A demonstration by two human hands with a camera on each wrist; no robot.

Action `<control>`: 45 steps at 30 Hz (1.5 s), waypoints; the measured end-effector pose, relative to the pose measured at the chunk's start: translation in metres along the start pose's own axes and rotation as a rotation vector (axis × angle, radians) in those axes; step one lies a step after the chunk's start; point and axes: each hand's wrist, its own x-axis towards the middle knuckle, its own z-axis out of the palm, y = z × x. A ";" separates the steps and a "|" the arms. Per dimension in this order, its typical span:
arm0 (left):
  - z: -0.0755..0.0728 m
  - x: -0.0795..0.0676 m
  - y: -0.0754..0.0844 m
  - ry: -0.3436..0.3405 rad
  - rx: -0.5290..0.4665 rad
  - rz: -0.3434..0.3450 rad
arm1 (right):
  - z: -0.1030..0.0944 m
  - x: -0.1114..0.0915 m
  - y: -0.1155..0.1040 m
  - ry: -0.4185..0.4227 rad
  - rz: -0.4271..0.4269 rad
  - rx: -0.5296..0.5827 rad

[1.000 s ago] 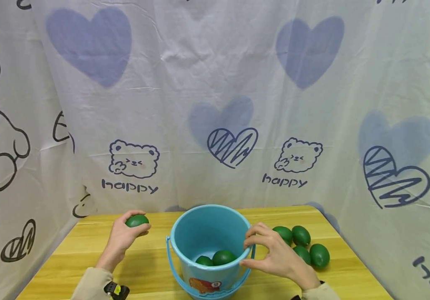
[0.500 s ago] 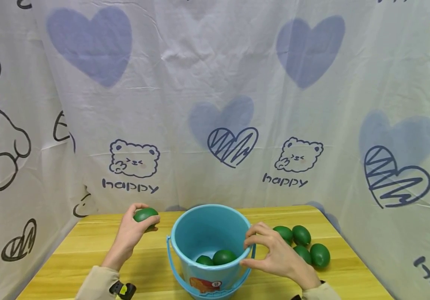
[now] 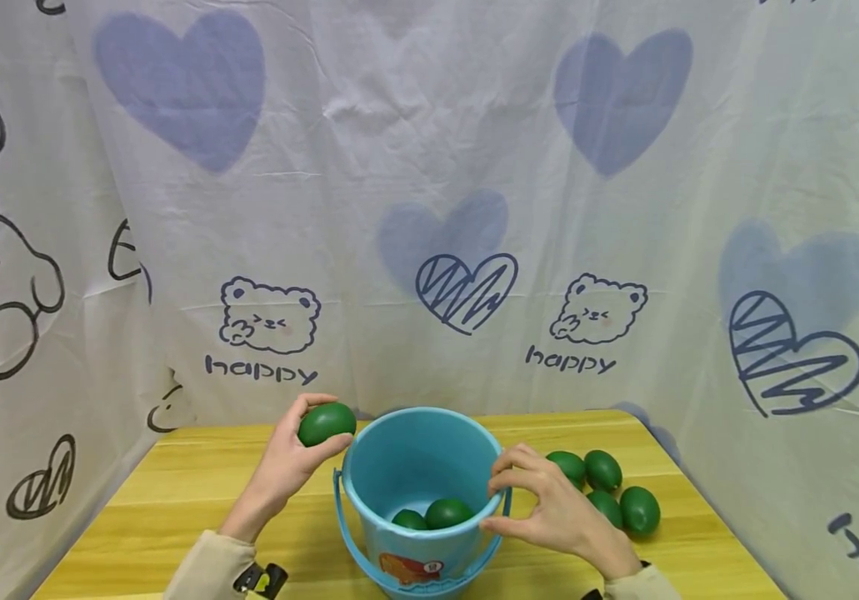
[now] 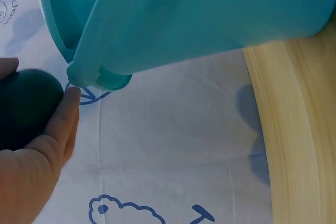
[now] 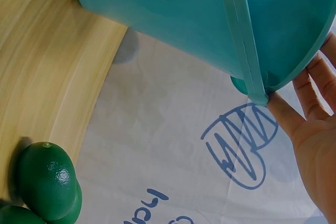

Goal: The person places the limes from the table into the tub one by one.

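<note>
My left hand holds a smooth dark green avocado between thumb and fingers, just beside the left rim of the blue bucket. In the left wrist view the held avocado is partly cut off, and the thumb tip is close to the bucket's handle joint. With thumb and fingers, my right hand grips the bucket's right rim. The right wrist view shows that hand at the rim by the handle joint. Inside the upright bucket lie green avocados; two show.
Several more avocados lie grouped on the wooden table, right of the bucket and partly behind my right hand. The bucket's handle hangs down at the front. A printed white cloth stands behind the table.
My left hand has moved right and slightly up with the avocado, from over the table's left side to the bucket's rim. My right hand and the bucket have stayed put.
</note>
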 end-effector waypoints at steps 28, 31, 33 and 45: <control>0.031 -0.009 0.004 -0.118 0.305 0.311 | 0.001 0.001 0.000 0.005 -0.005 -0.003; 0.032 -0.009 0.002 -0.118 0.333 0.327 | 0.001 0.001 0.000 0.006 -0.009 -0.002; 0.032 -0.009 0.001 -0.124 0.341 0.338 | 0.001 0.001 0.000 0.007 -0.009 -0.002; 0.033 -0.006 -0.002 -0.182 0.309 0.394 | 0.000 0.000 -0.001 0.013 -0.007 -0.002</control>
